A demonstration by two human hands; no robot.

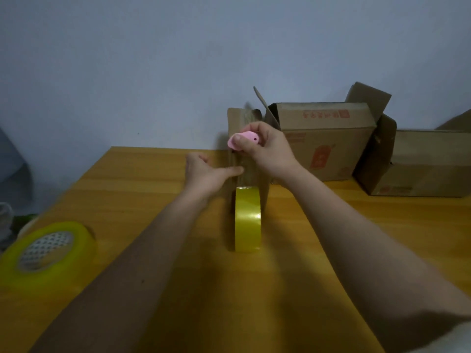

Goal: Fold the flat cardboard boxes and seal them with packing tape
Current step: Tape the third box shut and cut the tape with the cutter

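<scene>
1. Cardboard box: stands narrow and upright between the two hands on the wooden table, long axis vertical, taped edge facing the camera.
2. Tape roll: yellow, on edge against the box's near face, below both hands; a strip runs up from it along the box.
3. Right hand: fingers curled round a pink cutter, held at the strip near the box's upper part; the blade itself is apparently hidden.
4. Left hand: fingers extended, thumb pressing the strip against the box, just below the right hand.
5. Second tape roll: lies flat, well left of the left forearm.
6. Folded boxes: beyond the right hand, by the wall.
</scene>
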